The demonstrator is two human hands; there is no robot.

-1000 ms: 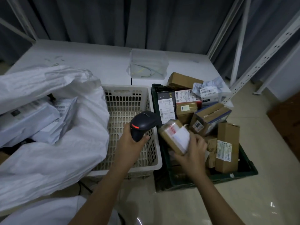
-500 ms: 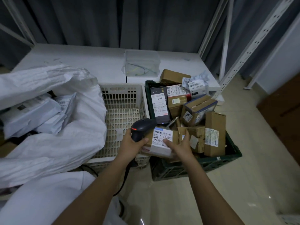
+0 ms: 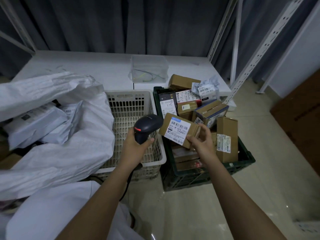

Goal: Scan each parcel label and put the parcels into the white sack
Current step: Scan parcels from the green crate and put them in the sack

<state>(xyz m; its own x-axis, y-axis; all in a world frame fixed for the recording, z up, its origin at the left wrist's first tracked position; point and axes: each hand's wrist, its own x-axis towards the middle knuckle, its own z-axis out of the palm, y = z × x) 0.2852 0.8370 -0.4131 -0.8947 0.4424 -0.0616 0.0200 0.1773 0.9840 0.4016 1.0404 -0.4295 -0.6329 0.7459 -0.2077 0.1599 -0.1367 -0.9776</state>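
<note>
Brown cardboard was pretty much everywhere here. The right hand [image 3: 201,144] had a small box [image 3: 180,131] pinched by its near end, thumb on top and fingers curled under, held up over the left side of the green crate [image 3: 242,163] with its white label [image 3: 178,131] facing up and barcodes readable. The left hand [image 3: 134,149] was wrapped tight around the handle of a black scanner [image 3: 147,125], head pointed right at the box, just beside its left edge, with a red light glowing on the back of the head. Couldn't tell if the two were actually touching. The scanner sat above the right side of a beige basket [image 3: 131,101], which stood right against the crate. The crate was stuffed with more parcels [image 3: 206,111]: brown boxes, a black one with a white label, a tall box [image 3: 226,139] standing on end near the right wall, and a crumpled grey mailer bag [image 3: 207,90] at the far corner. The white sack [image 3: 57,153] lay slumped on the left, mouth open toward the basket, with a few white mailer parcels [image 3: 34,122] already inside. Behind it all was a white tabletop [image 3: 86,68] with a clear plastic tub [image 3: 149,69] on it holding some thin wires, and white rack posts [image 3: 259,44] rose on the right in front of a dark curtain.
</note>
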